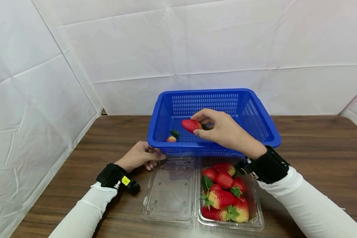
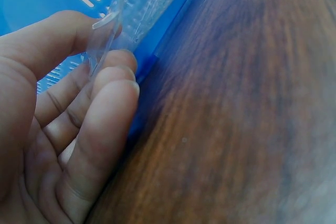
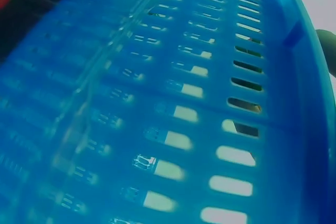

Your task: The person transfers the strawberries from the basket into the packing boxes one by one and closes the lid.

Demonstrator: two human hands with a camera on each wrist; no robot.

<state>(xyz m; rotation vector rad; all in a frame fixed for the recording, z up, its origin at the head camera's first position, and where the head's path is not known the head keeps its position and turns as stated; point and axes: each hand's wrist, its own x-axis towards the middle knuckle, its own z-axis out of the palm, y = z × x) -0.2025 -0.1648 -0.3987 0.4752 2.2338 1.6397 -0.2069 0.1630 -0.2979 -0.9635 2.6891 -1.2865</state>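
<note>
My right hand (image 1: 223,129) pinches a red strawberry (image 1: 191,125) between thumb and fingers, above the inside of a blue slotted basket (image 1: 214,144). Inside that basket, toward its left, lies another strawberry (image 1: 171,138), pale-tipped with green leaves. With thumb and fingers, my left hand (image 1: 142,155) pinches the far left corner of the clear lid (image 1: 174,191); the left wrist view shows the plastic edge (image 2: 107,30) between them. The lid lies open, joined to a clear tub (image 1: 257,211) that holds several strawberries (image 1: 221,198). In the right wrist view the basket's wall (image 3: 210,103) hides most of the hand.
A brown wooden table (image 1: 309,138) bears the basket and the plastic box. White cloth (image 1: 196,43) hangs behind and at the left. The basket stands directly behind the box, its near wall close to the box's far edge.
</note>
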